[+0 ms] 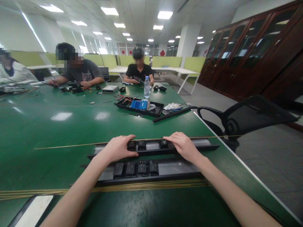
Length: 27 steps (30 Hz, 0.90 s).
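Note:
Two long black channels with pale inner faces lie across the table before me. The far channel point(151, 152) holds a few small black square blocks point(141, 145). In the near channel point(178, 168) several larger black blocks point(130, 169) stand in a row. My left hand point(121, 147) is closed around the far channel, with fingers over its far edge and thumb on its near side. A thin brass-coloured rod point(75, 146) runs along that far edge. At the rod, the fingers of my right hand point(181, 143) are pinched together; their tips are partly hidden.
Several brass-coloured rods point(151, 186) lie nearest me, beside a white-topped dark object point(35, 209). Beyond are a black tray point(157, 110), a water bottle point(146, 87), gloves point(174, 107) and a black strip point(174, 114). A chair point(255, 113) stands right. Three people sit across the table.

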Motion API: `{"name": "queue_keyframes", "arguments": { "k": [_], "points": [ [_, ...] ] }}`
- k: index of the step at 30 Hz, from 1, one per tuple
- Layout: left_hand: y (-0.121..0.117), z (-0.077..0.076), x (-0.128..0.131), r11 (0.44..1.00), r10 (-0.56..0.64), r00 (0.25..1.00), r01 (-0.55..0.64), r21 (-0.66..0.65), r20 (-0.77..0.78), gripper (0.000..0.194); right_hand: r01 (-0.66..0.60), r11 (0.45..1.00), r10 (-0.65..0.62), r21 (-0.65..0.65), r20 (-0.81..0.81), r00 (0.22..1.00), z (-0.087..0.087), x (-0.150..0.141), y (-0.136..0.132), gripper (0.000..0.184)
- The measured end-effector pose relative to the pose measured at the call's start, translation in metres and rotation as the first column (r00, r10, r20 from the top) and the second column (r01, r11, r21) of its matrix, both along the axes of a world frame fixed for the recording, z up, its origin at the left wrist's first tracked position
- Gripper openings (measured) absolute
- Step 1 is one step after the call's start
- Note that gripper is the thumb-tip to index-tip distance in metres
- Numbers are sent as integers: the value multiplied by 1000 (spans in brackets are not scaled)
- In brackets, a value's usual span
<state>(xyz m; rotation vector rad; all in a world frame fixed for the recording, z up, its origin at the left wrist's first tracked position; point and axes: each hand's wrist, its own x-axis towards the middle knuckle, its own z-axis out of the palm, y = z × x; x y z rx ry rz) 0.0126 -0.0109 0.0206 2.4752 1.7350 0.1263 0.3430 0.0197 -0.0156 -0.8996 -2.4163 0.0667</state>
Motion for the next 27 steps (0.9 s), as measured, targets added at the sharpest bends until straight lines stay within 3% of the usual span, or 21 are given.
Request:
{"name": "queue_keyframes", "arguments": {
  "k": [11,27],
  "points": [
    [-1,-1,6,1000,0,998,1,21,-56,63,3,1000,-3,20,27,1000,1,0,0,43],
    [1,1,5,999,31,998,-31,-15,-52,68,9,1000,-9,-1,3,1000,1,1,0,41]
  ]
}}
